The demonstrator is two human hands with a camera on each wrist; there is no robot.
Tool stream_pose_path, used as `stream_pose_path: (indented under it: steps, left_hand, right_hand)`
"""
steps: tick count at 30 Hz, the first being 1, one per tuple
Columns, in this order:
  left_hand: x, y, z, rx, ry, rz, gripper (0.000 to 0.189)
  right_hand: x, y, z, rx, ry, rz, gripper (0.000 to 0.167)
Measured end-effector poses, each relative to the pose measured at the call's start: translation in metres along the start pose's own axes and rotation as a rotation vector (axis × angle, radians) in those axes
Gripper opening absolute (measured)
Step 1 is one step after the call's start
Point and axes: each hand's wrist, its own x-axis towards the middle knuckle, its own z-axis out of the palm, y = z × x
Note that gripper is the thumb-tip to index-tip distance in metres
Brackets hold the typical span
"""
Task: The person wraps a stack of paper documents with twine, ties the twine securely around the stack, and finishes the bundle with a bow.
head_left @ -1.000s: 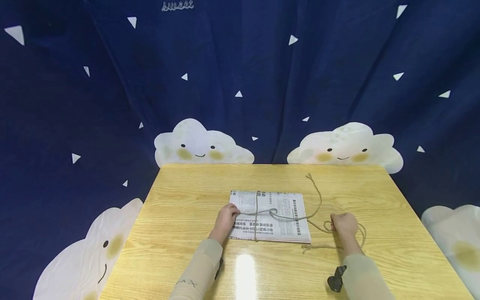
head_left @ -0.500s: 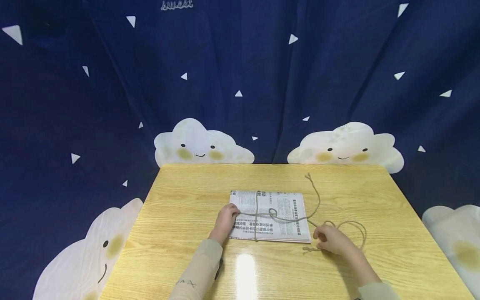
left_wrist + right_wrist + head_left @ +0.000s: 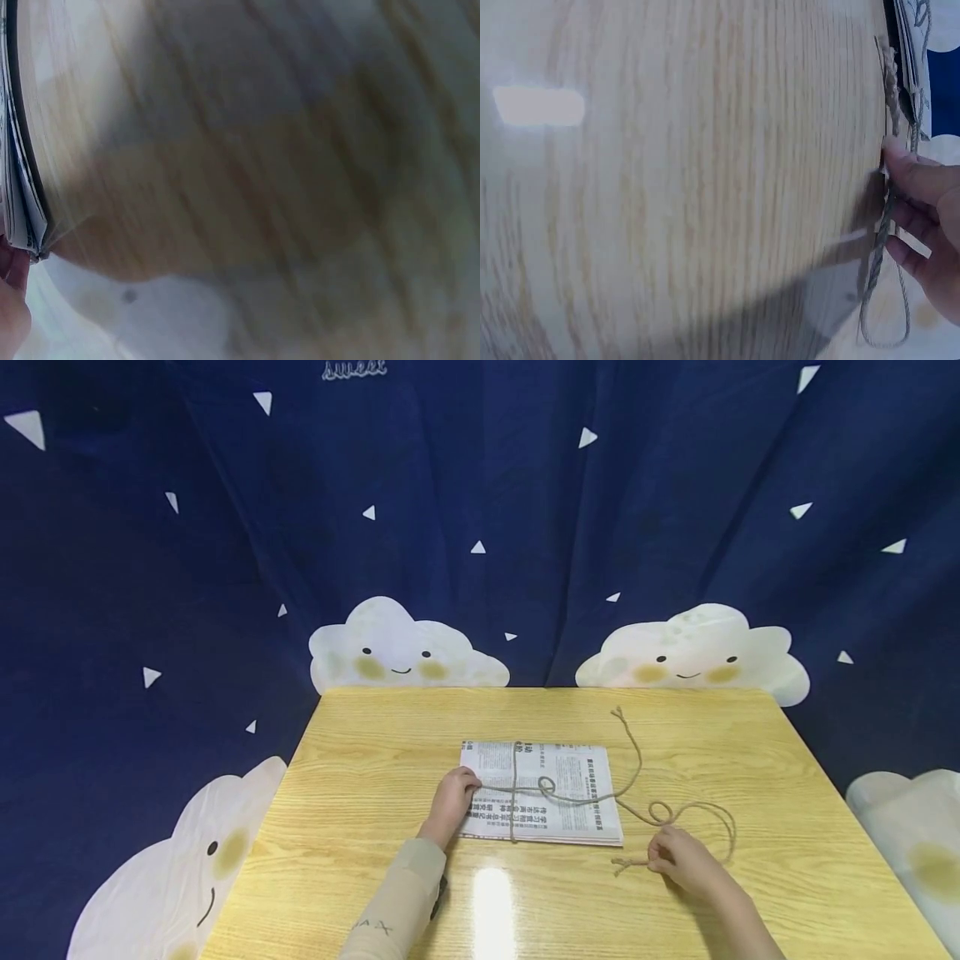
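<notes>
Both forearms (image 3: 735,910) slant inward over the table (image 3: 375,727), the left hand (image 3: 452,797) holding the left edge of the roped newspaper stack (image 3: 540,817) with bent fingers, while the right hand (image 3: 684,857), just off its lower right corner, pinches the rope (image 3: 880,247) near one frayed end.

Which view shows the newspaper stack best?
Head: the newspaper stack shows nearly whole, printed top and crossing rope clear. Left wrist: only layered edges at frame left. Right wrist: just a partial strip, upper right.

Head view high, forward-down; wrist views near table (image 3: 360,735); all share newspapers (image 3: 543,817).
</notes>
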Motion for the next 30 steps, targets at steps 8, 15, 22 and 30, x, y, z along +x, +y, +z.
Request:
stream_pose_path:
  steps: [8, 15, 22, 30]
  left_hand:
    - [-0.001, -0.002, 0.001, -0.004, 0.041, -0.064, 0.007]
    - [0.001, -0.004, 0.002, -0.074, 0.018, -0.131, 0.009]
    - [0.002, -0.006, 0.003, -0.137, 0.021, -0.174, 0.007]
    - [0.002, -0.003, 0.001, -0.153, 0.027, -0.165, 0.005]
  right_hand:
    - [0.013, -0.008, -0.002, 0.289, 0.126, -0.064, 0.007]
    - [0.052, -0.04, -0.005, 0.311, 0.233, 0.062, 0.01]
    - [0.114, -0.076, -0.01, 0.364, 0.259, 0.006, 0.009]
    - [0.168, -0.102, -0.003, 0.185, 0.267, -0.033, 0.012]
